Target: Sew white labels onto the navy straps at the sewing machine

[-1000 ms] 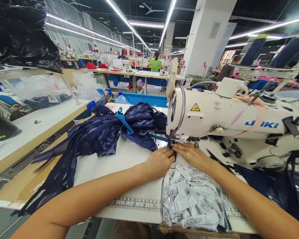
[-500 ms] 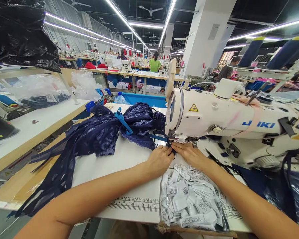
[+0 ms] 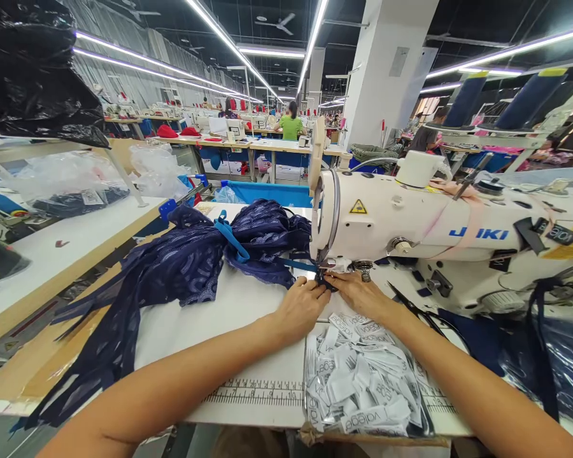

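Note:
My left hand (image 3: 302,307) and my right hand (image 3: 359,294) meet under the needle area of a white sewing machine (image 3: 372,213). Between their fingertips is a small piece of dark fabric (image 3: 325,280), pressed down by the fingers of both hands near the presser foot. A pile of navy lace fabric (image 3: 186,261), tied with a blue strip (image 3: 232,236), lies left of the machine. Directly below my hands sits a tray of white printed labels (image 3: 365,381). Part of the dark piece is hidden by my fingers.
Black scissors (image 3: 417,312) lie right of my right hand. A measuring scale (image 3: 253,393) runs along the table's front edge. Navy fabric in plastic (image 3: 570,350) is at the right. Farther off, a person in green (image 3: 291,126) sits among machines.
The view has shifted slightly, so the machine appears a little farther left. Both hands remain at the needle area, and slightly more of the dark piece shows between them.

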`<action>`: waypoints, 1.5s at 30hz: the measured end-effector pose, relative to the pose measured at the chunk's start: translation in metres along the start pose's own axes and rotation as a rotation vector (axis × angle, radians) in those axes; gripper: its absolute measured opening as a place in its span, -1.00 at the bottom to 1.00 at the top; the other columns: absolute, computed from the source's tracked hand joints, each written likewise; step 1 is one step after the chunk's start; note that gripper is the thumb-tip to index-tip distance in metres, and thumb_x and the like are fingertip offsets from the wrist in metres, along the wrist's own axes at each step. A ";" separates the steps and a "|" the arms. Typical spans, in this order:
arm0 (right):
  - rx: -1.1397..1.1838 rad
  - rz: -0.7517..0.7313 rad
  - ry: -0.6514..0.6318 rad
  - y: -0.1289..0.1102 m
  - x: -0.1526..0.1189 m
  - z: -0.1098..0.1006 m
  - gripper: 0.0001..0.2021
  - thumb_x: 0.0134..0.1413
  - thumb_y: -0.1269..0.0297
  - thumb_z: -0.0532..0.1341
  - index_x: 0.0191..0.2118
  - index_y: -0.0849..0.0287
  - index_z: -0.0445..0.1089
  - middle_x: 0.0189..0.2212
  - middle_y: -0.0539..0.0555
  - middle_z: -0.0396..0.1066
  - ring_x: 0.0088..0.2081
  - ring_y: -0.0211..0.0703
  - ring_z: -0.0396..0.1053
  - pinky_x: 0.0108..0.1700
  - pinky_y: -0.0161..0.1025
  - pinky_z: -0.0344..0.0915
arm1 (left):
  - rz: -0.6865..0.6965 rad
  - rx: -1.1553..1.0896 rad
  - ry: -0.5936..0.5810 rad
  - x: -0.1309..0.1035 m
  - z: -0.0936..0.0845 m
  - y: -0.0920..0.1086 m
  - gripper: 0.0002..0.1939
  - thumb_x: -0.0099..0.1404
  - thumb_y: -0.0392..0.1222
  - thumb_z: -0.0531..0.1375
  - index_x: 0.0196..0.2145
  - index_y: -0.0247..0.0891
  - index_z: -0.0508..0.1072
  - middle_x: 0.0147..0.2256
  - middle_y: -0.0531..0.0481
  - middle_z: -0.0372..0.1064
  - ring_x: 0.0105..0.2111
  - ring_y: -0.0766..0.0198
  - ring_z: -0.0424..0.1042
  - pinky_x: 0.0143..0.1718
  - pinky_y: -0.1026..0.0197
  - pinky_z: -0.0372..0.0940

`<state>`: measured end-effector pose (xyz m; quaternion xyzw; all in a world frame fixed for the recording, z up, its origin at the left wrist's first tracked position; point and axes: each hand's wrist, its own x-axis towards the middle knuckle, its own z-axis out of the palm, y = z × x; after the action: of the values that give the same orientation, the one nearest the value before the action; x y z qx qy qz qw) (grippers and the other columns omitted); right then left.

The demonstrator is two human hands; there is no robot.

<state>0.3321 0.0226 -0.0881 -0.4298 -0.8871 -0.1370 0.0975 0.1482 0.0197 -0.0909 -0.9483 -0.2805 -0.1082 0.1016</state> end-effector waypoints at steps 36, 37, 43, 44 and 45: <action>0.213 -0.106 0.150 -0.011 -0.010 0.007 -0.70 0.17 0.40 -0.07 -0.12 0.21 0.35 -0.23 0.18 0.35 -0.21 -0.09 0.32 -0.18 -0.09 0.36 | 0.078 -0.061 -0.064 -0.017 -0.009 -0.034 -0.66 0.21 -0.40 0.05 -0.05 -0.27 0.33 0.00 -0.08 0.31 0.07 0.07 0.14 0.08 -0.10 -0.12; 0.213 -0.104 0.149 -0.011 -0.010 0.007 -0.70 0.16 0.40 -0.07 -0.12 0.22 0.35 -0.22 0.18 0.35 -0.21 -0.09 0.32 -0.18 -0.09 0.37 | 0.082 -0.065 -0.059 -0.016 -0.009 -0.035 -0.66 0.21 -0.40 0.04 -0.05 -0.26 0.33 0.00 -0.08 0.31 0.07 0.08 0.14 0.08 -0.10 -0.12; 0.203 -0.083 0.171 -0.013 -0.009 0.007 -0.71 0.16 0.40 -0.07 -0.14 0.24 0.37 -0.22 0.19 0.35 -0.23 -0.09 0.32 -0.23 -0.10 0.37 | 0.079 -0.059 -0.049 -0.014 -0.007 -0.037 -0.64 0.21 -0.42 0.03 -0.04 -0.24 0.33 -0.01 -0.09 0.31 0.07 0.09 0.15 0.07 -0.09 -0.09; 0.203 -0.082 0.177 -0.013 -0.009 0.006 -0.71 0.16 0.40 -0.07 -0.16 0.24 0.37 -0.22 0.20 0.35 -0.23 -0.09 0.32 -0.24 -0.10 0.37 | 0.076 -0.064 -0.051 -0.014 -0.006 -0.037 -0.65 0.22 -0.42 0.02 -0.05 -0.24 0.34 -0.01 -0.09 0.31 0.06 0.08 0.15 0.06 -0.09 -0.09; 0.202 -0.080 0.181 -0.014 -0.008 0.006 -0.71 0.16 0.40 -0.07 -0.16 0.24 0.37 -0.23 0.20 0.35 -0.23 -0.09 0.32 -0.23 -0.10 0.37 | 0.072 -0.069 -0.054 -0.014 -0.006 -0.037 -0.65 0.22 -0.42 0.02 -0.05 -0.24 0.34 -0.01 -0.08 0.31 0.06 0.08 0.16 0.06 -0.09 -0.09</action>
<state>0.3259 0.0103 -0.0984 -0.3680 -0.9004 -0.0887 0.2145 0.1153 0.0415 -0.0835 -0.9633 -0.2450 -0.0884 0.0649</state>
